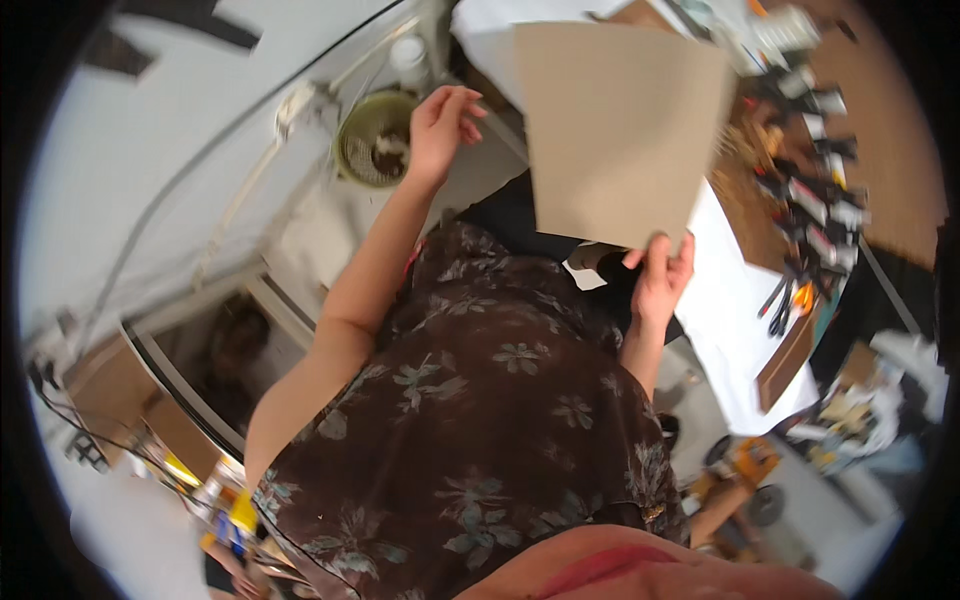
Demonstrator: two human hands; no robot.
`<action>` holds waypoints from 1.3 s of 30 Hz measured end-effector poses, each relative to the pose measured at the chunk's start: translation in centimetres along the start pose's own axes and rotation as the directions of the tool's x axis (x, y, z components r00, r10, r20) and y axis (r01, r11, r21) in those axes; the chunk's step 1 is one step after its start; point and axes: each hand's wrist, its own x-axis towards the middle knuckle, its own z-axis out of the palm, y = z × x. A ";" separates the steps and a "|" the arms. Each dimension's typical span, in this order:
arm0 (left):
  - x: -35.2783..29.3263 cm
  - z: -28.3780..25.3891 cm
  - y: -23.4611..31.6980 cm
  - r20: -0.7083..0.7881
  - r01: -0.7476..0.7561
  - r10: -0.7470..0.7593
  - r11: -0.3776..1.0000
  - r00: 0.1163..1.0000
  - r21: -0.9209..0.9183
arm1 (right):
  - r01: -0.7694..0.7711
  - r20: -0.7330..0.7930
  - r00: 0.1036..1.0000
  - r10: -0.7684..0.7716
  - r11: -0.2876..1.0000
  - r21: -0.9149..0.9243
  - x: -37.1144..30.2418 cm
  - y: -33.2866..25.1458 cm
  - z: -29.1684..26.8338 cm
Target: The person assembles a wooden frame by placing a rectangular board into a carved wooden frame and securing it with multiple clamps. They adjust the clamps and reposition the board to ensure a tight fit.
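A flat, tan sheet of cardboard [620, 130] is raised in front of me over the edge of a white-covered table. My right hand [660, 283] grips it by its lower right edge, thumb and fingers closed on the board. Held off to the left, my left hand [443, 130] is apart from the sheet, with loosely bent fingers and nothing visible in them. The nearest thing to that hand is a green round basket [352, 140] with some scraps inside.
Scissors with orange handles [803, 298], a brown strip [786, 365] and a row of dark-and-white tools [815, 205] lie on the table at right. A white container [409, 58] stands behind the basket. Other people's arms [720, 515] show at the lower edges.
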 end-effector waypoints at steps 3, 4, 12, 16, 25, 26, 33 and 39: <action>1.9 -6.2 -10.2 -0.150 0.188 -0.160 0.962 0.976 0.196 | 0.042 0.073 0.996 -0.049 0.995 0.095 -0.1 1.3 -2.3; 2.7 -8.0 -13.6 -0.200 0.272 -0.217 0.910 0.956 0.313 | 0.056 0.145 0.986 -0.080 0.985 0.161 0.5 1.5 -2.9; 12.4 -4.9 -24.4 0.166 -0.060 -0.203 0.448 0.965 0.892 | -0.344 0.325 0.916 0.235 0.878 0.333 2.5 0.5 0.3; 16.3 0.7 -25.0 0.218 -0.175 -0.075 0.372 0.973 0.912 | -0.346 0.351 0.902 0.252 0.907 0.239 2.5 1.5 1.1; 21.5 4.6 -27.1 0.104 0.085 -0.256 0.632 0.961 0.770 | -0.234 0.423 0.892 0.161 0.964 0.126 2.6 3.3 -0.1; 21.8 5.0 -27.4 0.081 0.140 -0.282 0.679 0.956 0.721 | -0.253 0.448 0.880 0.156 0.953 0.165 2.5 3.9 -1.2; 29.1 5.2 -31.2 0.139 0.219 -0.529 0.557 0.837 0.801 | -0.298 0.604 0.797 0.012 0.877 0.376 3.9 7.0 -4.1; 28.9 3.5 -31.5 0.186 -0.067 -0.158 0.562 0.970 0.825 | -0.325 0.632 0.775 0.005 0.861 0.392 5.1 7.3 -5.9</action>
